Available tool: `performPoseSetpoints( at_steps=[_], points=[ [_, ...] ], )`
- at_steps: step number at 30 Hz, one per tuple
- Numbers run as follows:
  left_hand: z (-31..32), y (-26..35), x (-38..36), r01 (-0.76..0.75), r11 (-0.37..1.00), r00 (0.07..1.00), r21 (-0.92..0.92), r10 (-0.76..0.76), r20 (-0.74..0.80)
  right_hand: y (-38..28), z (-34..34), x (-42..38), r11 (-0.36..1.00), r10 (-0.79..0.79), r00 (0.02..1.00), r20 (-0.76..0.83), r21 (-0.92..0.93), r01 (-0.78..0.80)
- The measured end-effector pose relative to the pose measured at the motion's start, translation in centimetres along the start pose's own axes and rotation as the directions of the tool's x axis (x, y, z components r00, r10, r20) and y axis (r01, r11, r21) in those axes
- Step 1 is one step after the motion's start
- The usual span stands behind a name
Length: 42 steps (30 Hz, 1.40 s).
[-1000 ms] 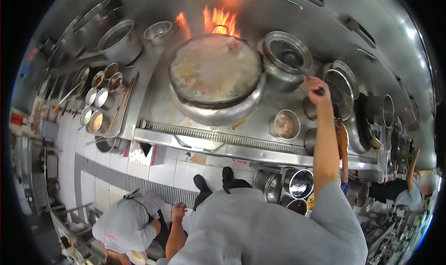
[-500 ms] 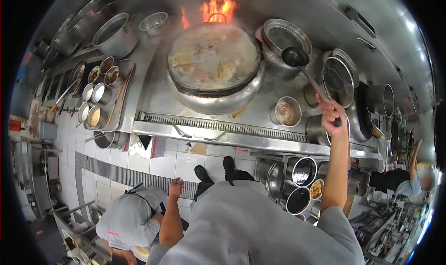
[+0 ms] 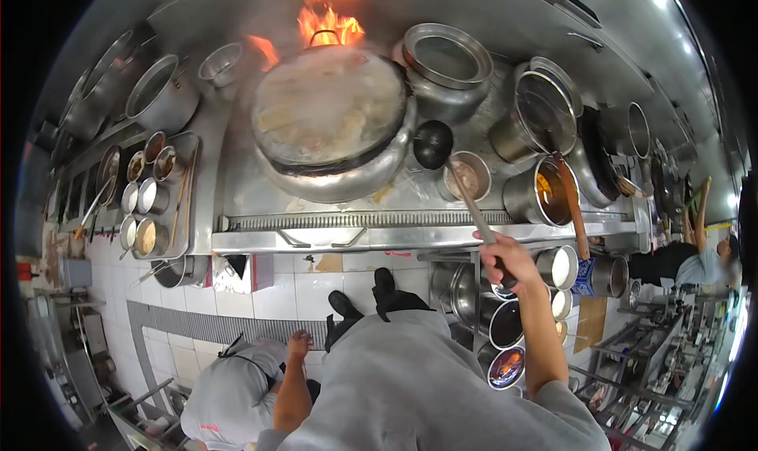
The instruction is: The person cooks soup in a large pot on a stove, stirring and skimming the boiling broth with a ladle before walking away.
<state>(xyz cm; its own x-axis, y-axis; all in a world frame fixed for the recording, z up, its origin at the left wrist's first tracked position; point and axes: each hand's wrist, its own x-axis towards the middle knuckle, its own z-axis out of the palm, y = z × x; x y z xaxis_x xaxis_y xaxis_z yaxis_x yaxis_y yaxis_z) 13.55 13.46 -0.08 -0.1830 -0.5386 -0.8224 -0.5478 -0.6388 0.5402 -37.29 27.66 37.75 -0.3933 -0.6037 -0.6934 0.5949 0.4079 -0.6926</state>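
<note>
My right hand (image 3: 508,260) is closed round the handle of a long ladle. The ladle's dark bowl (image 3: 433,144) hangs over the stove top, between the large wok and a small pot of pale food (image 3: 467,175). Steaming, bubbling food and liquid fill the wok (image 3: 332,107), and flames (image 3: 330,26) rise behind it. My left hand (image 3: 299,343) hangs low at my side, its fingers curled, away from the stove; whether it holds anything is too small to tell.
A tray of small containers (image 3: 185,190) lies left of the wok. A lidded-looking pot (image 3: 448,56) and an oil pot (image 3: 542,190) stand right. A co-worker (image 3: 237,388) bends at my left; another person (image 3: 695,257) is far right. Pots fill the shelf below.
My right hand has moved down and left, bringing the ladle lower, beside the small pot. The view has shifted, so the wok appears further left. The co-worker at left has bent lower in the frame.
</note>
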Motion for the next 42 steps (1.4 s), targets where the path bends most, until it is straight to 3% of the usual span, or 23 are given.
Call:
performPoseSetpoints(
  at_steps=[3,4,7,8,10,11,12,14,15,16,19,21,26,33,35,37,38,40,42],
  points=[
    [0.0,0.4,-0.2,-0.013,1.0,1.0,-0.012,0.013,-0.002,1.4,-0.4,-1.1,0.886,-0.164,0.986,-0.037,-0.446,0.13],
    [-0.3,0.1,-0.1,-0.008,1.0,1.0,-0.022,0.008,-0.009,1.7,-0.3,-1.5,0.888,-0.161,0.986,-0.042,-0.443,0.127],
    [-0.3,-0.4,0.4,-0.016,1.0,1.0,-0.017,0.015,-0.012,0.9,0.6,-3.0,0.692,-0.396,0.896,-0.2,-0.706,0.148],
    [-0.2,0.2,-0.1,-0.015,1.0,1.0,-0.017,0.015,-0.013,1.5,-0.6,-2.3,0.692,-0.395,0.897,-0.199,-0.706,0.148],
    [0.1,1.1,-0.6,-0.014,1.0,1.0,-0.008,0.013,-0.013,2.5,-2.8,-0.6,0.238,-0.773,0.634,0.005,-0.925,0.297],
    [0.4,1.2,-0.8,-0.016,1.0,1.0,-0.008,0.016,-0.014,1.9,-2.7,-1.2,0.409,-0.665,0.719,-0.204,-0.904,0.122],
    [0.7,1.5,-1.0,-0.047,0.999,0.998,-0.01,0.047,-0.028,1.7,-3.3,-1.3,0.407,-0.67,0.716,-0.199,-0.905,0.129],
    [1.2,2.4,-1.0,-0.093,0.995,0.993,-0.034,0.09,-0.07,0.4,-3.5,-1.2,0.541,-0.575,0.771,-0.273,-0.834,0.109],
    [1.5,2.7,-1.4,-0.094,0.996,0.993,0.011,0.094,-0.068,-0.6,-2.7,-2.0,0.764,-0.407,0.853,-0.326,-0.634,0.122],
    [1.4,2.9,-1.9,-0.088,0.994,0.994,0.057,0.091,-0.063,0.1,-3.2,-1.4,0.789,-0.454,0.834,-0.314,-0.577,0.212],
    [1.6,2.0,-1.5,-0.06,0.997,0.995,0.052,0.064,-0.077,0.2,-3.2,-0.9,0.777,-0.47,0.827,-0.308,-0.59,0.222],
    [2.0,2.4,-2.1,-0.038,0.997,0.996,0.065,0.043,-0.078,-0.5,-2.7,-0.8,0.884,-0.4,0.874,-0.276,-0.368,0.288],
    [2.1,2.3,-2.2,-0.04,0.998,0.996,-0.052,0.036,-0.077,-2.3,-1.6,1.3,0.882,-0.418,0.881,-0.22,-0.331,0.336],
    [1.2,0.0,-1.5,-0.059,0.998,0.998,0.003,0.059,-0.03,-9.1,-0.6,8.4,0.725,-0.609,0.774,-0.176,-0.519,0.452],
    [1.2,-1.0,-1.2,-0.104,0.991,0.986,-0.082,0.091,-0.141,-11.3,-1.4,10.6,0.711,-0.624,0.766,-0.152,-0.518,0.476],
    [1.3,-0.7,-1.6,-0.083,0.996,0.989,-0.039,0.077,-0.127,-12.3,-3.9,16.3,0.549,-0.735,0.672,-0.092,-0.662,0.51],
    [1.3,-0.7,-2.1,-0.06,0.998,0.991,-0.001,0.06,-0.121,-13.3,-3.8,17.5,0.548,-0.735,0.672,-0.091,-0.663,0.51],
    [1.6,-0.4,-3.1,-0.033,0.999,0.99,-0.034,0.028,-0.137,-15.1,-2.9,19.7,0.779,-0.539,0.811,-0.227,-0.5,0.378],
    [1.9,0.0,-3.8,-0.006,0.998,0.988,-0.067,-0.004,-0.156,-16.1,-2.5,21.5,0.826,-0.49,0.847,-0.208,-0.42,0.375]
  ],
)
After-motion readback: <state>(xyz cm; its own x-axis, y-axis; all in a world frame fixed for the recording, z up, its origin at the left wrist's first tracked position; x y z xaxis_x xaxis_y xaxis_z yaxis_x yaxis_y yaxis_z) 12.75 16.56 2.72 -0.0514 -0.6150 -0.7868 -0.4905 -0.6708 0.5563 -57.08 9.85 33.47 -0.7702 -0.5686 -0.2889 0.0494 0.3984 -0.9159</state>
